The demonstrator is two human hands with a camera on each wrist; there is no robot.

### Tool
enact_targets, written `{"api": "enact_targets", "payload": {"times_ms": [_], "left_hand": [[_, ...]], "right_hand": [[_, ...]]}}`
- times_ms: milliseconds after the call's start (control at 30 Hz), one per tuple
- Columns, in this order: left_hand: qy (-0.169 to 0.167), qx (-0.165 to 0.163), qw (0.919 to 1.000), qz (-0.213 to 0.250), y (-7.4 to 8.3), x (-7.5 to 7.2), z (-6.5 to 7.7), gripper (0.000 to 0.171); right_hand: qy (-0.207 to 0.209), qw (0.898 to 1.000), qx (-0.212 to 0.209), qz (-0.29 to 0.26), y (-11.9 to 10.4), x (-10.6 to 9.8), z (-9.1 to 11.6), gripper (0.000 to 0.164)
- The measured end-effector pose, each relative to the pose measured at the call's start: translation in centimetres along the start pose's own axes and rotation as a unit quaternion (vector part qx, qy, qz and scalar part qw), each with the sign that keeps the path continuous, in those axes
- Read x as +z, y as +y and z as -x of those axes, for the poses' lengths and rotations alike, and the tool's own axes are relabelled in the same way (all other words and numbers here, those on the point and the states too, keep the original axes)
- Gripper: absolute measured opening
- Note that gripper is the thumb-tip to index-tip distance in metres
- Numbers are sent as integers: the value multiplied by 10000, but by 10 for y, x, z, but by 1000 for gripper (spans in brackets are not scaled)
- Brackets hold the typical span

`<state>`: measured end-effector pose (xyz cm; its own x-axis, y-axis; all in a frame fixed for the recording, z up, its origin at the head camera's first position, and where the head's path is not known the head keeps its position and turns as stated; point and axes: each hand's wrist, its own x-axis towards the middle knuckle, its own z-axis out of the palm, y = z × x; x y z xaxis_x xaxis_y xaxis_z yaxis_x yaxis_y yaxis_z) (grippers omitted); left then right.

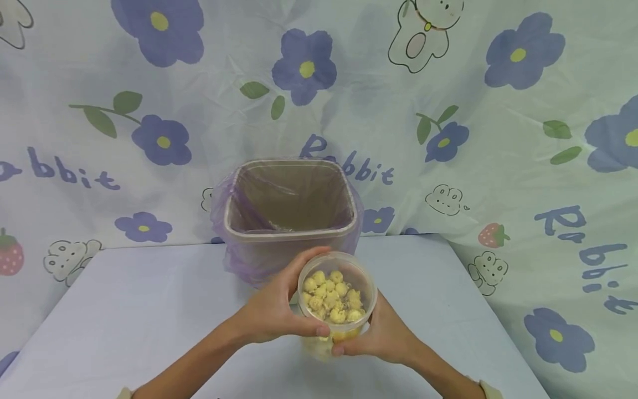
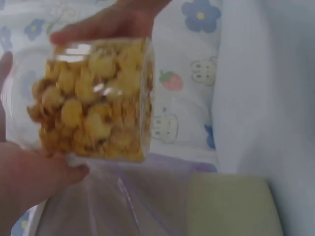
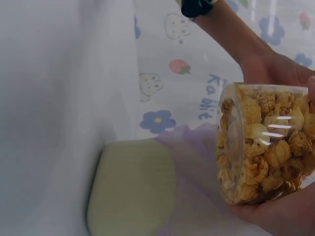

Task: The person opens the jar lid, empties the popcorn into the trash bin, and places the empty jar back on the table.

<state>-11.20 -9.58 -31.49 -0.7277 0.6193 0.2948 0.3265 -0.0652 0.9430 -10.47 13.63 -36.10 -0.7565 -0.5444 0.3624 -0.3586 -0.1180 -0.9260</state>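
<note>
Both hands hold up a clear round jar [image 1: 361, 274] filled with yellow popcorn [image 1: 330, 298]. My left hand [image 1: 269, 310] grips its left side, thumb across the front and fingers around the far side. On the opposite side, lower down, my right hand [image 1: 386, 335] grips the jar with its thumb at the front. From the left wrist view the jar [image 2: 91, 101] lies between the two hands, popcorn showing through its wall. The right wrist view shows the flat base end of the jar [image 3: 231, 142]. I cannot tell whether a lid covers its top.
Just beyond the hands stands a light-coloured bin [image 1: 291, 236] lined with a thin purple bag [image 1: 239, 269] folded over its rim. It rests on a white-covered table [image 1: 149, 310]. Behind hangs a white cloth [image 1: 224, 83] printed with flowers and rabbits.
</note>
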Motion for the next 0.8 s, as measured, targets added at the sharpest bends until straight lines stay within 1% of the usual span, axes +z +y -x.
{"api": "enact_targets", "payload": {"times_ms": [67, 133, 167, 233, 333, 433, 467, 533, 600, 633, 733, 800], "left_hand": [[284, -59, 9995, -127, 0, 5, 1, 103], [359, -180, 9989, -223, 2, 6, 3, 105], [330, -196, 9990, -241, 3, 6, 3, 106], [150, -204, 9994, -225, 4, 2, 3, 109], [-346, -158, 9992, -88, 6, -7, 2, 111], [-843, -149, 9962, 171, 5, -15, 0, 109], [-958, -150, 9950, 253, 5, -16, 0, 108], [-1064, -92, 9936, 361, 3, -17, -1, 105], [-990, -66, 9945, 344, 1, -16, -1, 102], [-881, -61, 9956, 305, 1, -14, 0, 102], [-370, -30, 9993, -5, 0, -7, 2, 101], [34, -58, 9998, -198, 1, -1, 3, 101]], "right_hand": [[98, 9999, 60, -15, 0, 0, 0, 107], [121, 9999, 94, -36, 1, -1, -1, 106], [119, 9999, 109, -44, 1, -1, -1, 107], [76, 9998, 112, -112, 1, 0, 0, 107], [-103, 9997, 71, -198, 1, 0, 0, 107], [-365, 9991, -57, -229, 2, -1, 1, 106], [-455, 9986, -73, -246, 2, -1, 2, 104], [-571, 9980, -141, -247, 2, -1, 2, 104], [-589, 9979, -201, -198, 3, -1, 2, 103], [-569, 9980, -214, -178, 3, -1, 2, 103], [-388, 9990, -219, -95, 3, -1, 0, 105], [-234, 9996, -157, -45, 3, -1, 0, 105]]}}
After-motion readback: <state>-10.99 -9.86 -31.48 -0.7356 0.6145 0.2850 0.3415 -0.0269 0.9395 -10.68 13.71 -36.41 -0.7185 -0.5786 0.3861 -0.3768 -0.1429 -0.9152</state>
